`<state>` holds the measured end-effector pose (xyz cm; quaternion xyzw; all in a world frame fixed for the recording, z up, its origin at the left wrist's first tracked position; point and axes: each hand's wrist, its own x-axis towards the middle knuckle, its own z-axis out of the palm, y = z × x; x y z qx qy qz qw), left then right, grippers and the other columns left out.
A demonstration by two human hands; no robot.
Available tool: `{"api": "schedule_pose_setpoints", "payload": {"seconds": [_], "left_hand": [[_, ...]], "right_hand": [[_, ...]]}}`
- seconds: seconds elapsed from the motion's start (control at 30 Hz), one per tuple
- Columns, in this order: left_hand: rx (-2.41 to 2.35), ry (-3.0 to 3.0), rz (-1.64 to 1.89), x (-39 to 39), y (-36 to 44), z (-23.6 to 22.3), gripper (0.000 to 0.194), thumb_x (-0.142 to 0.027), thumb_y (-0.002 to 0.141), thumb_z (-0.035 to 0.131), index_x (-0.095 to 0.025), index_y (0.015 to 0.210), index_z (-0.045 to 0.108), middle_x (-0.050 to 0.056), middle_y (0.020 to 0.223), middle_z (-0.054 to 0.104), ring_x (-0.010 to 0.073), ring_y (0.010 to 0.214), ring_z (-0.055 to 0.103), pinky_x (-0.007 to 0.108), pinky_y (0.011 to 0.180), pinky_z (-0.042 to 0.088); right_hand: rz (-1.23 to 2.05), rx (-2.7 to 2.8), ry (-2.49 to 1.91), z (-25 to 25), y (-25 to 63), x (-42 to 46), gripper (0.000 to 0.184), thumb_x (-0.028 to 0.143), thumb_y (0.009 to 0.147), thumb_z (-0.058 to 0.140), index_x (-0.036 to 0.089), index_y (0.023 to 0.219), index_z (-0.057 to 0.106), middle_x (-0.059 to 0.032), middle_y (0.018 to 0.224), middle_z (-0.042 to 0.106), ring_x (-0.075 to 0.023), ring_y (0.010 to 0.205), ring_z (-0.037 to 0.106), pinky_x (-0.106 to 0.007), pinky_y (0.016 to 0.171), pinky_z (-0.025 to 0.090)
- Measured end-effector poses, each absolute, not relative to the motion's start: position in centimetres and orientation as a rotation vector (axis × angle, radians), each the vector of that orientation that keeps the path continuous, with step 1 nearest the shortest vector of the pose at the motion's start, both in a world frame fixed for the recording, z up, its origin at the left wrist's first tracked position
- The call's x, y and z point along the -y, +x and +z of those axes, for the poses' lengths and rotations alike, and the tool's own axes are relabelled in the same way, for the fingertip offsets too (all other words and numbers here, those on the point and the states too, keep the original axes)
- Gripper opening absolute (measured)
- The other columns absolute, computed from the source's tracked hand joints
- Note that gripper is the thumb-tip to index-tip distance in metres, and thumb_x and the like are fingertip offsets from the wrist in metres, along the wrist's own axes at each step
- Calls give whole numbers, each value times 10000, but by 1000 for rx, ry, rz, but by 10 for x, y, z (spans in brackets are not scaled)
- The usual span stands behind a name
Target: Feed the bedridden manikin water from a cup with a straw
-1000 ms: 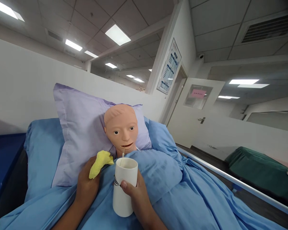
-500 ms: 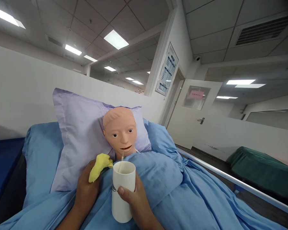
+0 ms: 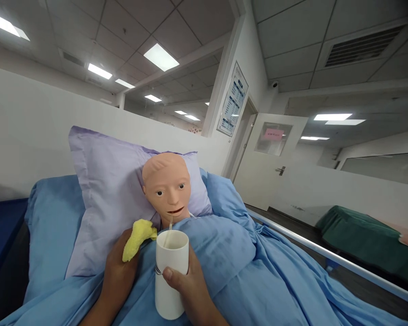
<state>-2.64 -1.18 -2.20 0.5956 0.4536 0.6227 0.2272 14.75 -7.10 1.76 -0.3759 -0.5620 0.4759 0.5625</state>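
Observation:
A white cup (image 3: 170, 290) stands upright in my right hand (image 3: 190, 283), the thumb pressed across its front. A clear straw (image 3: 170, 222) rises out of the cup and its upper end meets the mouth of a manikin (image 3: 166, 181). The manikin's head rests on a lilac pillow (image 3: 112, 181). My left hand (image 3: 120, 267) is closed on a yellow towel (image 3: 139, 237), left of the cup and just below the manikin's chin. The fingers of both hands are partly hidden behind what they hold.
A blue quilt (image 3: 224, 244) covers the manikin up to the neck. Along the bed's right side runs a white rail (image 3: 292, 237). Farther right lies a green-covered bed (image 3: 357, 231), and an open door (image 3: 272, 158) stands behind. A dark blue surface (image 3: 3, 226) is at left.
The whole view has shifted slightly, so things appear a little farther left. Both hands keep their hold, and cup, straw and towel stay in the same places relative to the manikin.

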Motion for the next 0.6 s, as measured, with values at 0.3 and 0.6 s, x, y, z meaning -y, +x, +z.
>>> {"api": "schedule_pose_setpoints", "payload": {"seconds": [0.3, 0.6], "left_hand": [[-1263, 1675, 1705, 10, -27, -24, 426, -502, 896, 556, -218, 1190, 676, 86, 1220, 727, 267, 1033, 697, 395, 942, 569], [-1287, 1667, 1699, 10, -28, -23, 462, -560, 873, 565, -228, 1170, 687, 71, 1199, 739, 264, 1020, 707, 369, 920, 577]], "right_hand": [[1148, 1313, -859, 12, 149, 69, 694, 595, 660, 858, 200, 1184, 632, -28, 921, 633, -189, 818, 559, -328, 742, 472], [1146, 1300, -805, 14, 146, 67, 683, 588, 641, 866, 194, 1143, 625, -17, 911, 614, -180, 805, 541, -312, 723, 442]]}}
